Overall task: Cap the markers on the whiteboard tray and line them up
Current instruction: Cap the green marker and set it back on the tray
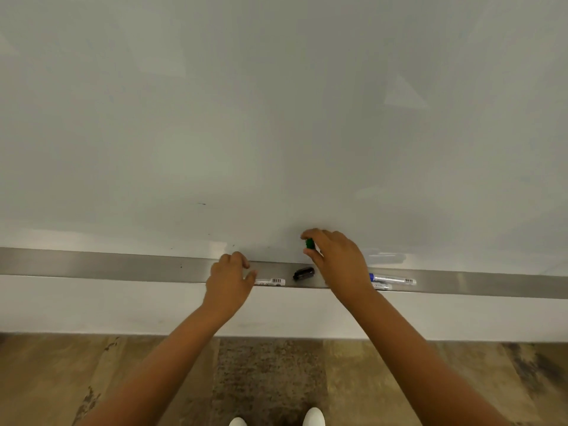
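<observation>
A long metal tray (123, 265) runs along the foot of the whiteboard. My right hand (336, 259) pinches a green cap (309, 243) between thumb and forefinger, just above the tray. My left hand (229, 279) rests on the tray over the left end of a white marker (270, 282); whether it grips the marker is unclear. A loose black cap (303, 273) lies on the tray between my hands. Right of my right wrist lie a blue-banded marker (393, 278) and a second marker (381, 286), partly hidden by the wrist.
The whiteboard (276, 118) fills the upper view, with a few small ink specks near its lower edge. Below the tray is a white wall band, then wood-look flooring. My white shoe tips (313, 418) show at the bottom.
</observation>
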{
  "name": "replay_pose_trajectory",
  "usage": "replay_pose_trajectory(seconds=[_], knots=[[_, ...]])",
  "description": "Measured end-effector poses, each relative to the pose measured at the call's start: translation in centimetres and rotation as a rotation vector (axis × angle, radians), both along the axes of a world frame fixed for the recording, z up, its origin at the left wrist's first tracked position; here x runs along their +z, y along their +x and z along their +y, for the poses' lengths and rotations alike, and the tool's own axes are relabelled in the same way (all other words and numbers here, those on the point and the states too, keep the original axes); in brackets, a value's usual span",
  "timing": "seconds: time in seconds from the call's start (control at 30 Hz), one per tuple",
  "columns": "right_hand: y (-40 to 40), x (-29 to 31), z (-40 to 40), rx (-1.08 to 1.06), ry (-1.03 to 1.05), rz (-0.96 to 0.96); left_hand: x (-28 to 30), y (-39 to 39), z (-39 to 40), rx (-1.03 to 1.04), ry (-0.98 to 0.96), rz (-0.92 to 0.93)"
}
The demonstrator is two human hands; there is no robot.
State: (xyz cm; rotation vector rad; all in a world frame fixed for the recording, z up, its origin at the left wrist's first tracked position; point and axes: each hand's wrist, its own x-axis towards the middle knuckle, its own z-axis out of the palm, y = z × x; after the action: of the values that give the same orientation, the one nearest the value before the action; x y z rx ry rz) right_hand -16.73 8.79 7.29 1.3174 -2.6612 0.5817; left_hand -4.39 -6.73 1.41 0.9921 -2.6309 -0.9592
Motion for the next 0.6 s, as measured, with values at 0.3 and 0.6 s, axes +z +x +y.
replay_pose_trajectory(seconds=[0.3, 0.6], knots=[[-2.0, -5.4, 0.8, 0.115, 0.310, -0.042, -2.4, 1.0, -0.8, -0.146, -0.247, -0.188], [-1.3, -7.1, 1.3, 0.042, 0.406, -0.116, -3.2, 0.1, -0.7, -0.241, -0.328, -0.222]])
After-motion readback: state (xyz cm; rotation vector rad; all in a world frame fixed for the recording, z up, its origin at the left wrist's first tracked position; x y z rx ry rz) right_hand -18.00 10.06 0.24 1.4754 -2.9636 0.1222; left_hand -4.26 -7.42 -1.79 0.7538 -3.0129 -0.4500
